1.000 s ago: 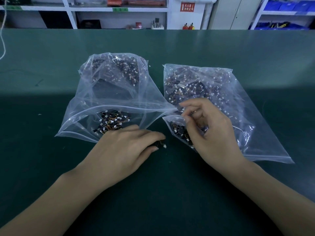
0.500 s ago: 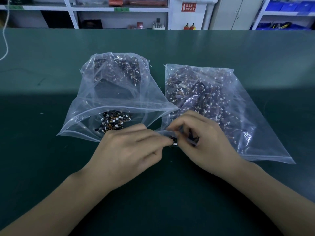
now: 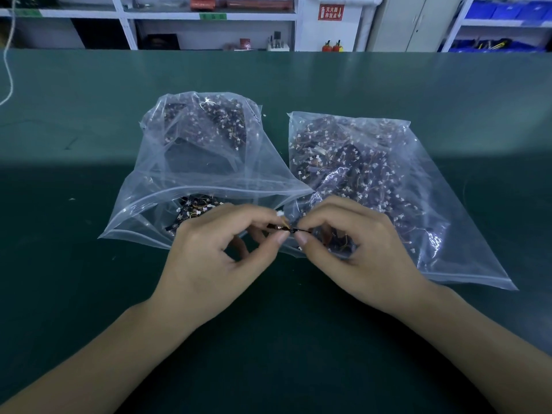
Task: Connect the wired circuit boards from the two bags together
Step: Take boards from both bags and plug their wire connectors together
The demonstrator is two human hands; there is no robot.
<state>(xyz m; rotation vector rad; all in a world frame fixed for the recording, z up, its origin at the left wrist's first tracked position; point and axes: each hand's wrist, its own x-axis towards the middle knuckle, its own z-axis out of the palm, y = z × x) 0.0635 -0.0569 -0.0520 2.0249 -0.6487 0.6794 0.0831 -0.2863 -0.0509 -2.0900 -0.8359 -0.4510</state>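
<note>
Two clear plastic bags lie side by side on the green table, the left bag [image 3: 206, 162] and the right bag [image 3: 388, 180], both full of small black circuit boards with thin wires and white connectors. My left hand [image 3: 218, 255] pinches one small wired board [image 3: 276, 227] between thumb and fingers. My right hand [image 3: 352, 252] pinches a second small black board [image 3: 301, 230] right beside it. The two pieces meet end to end between my fingertips, just above the bag mouths. A white connector [image 3: 280, 213] shows above my left fingertips.
The green table [image 3: 89, 264] stretches wide on all sides. A white cord [image 3: 9, 70] hangs at the far left edge. Shelves with boxes and blue bins [image 3: 507, 13] stand behind the table's far edge.
My right hand has come out of the right bag with a board. Both hands have lifted slightly and drawn together, fingertips now meeting with a piece in each.
</note>
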